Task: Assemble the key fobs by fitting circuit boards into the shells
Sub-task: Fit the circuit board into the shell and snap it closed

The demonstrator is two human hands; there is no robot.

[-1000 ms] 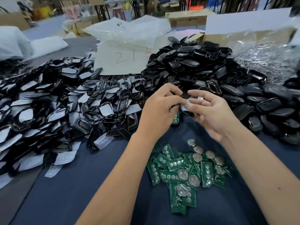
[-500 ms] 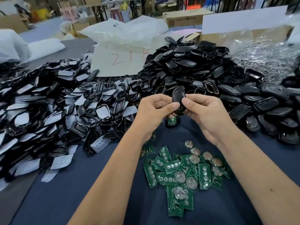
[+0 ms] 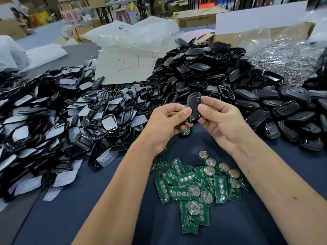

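Both hands hold one black key fob shell (image 3: 193, 107) upright above the blue cloth. My left hand (image 3: 167, 123) pinches its left edge with the thumb. My right hand (image 3: 219, 119) pinches its right edge, thumb on the front. Below my wrists lies a loose pile of green circuit boards (image 3: 198, 190), several with round coin cells on them. A shell with a green board in it (image 3: 184, 133) lies on the cloth just under my hands, partly hidden.
A heap of black frames with white button pads (image 3: 58, 124) fills the left. A heap of black shell backs (image 3: 208, 76) rises behind my hands and runs to the right. A bag of metal parts (image 3: 286, 59), plastic bags and a cardboard box stand at the back.
The hands rose slightly and turned the shell upright, so its black back now faces me. A second ago they worked closer together with a light-coloured piece between the fingers.
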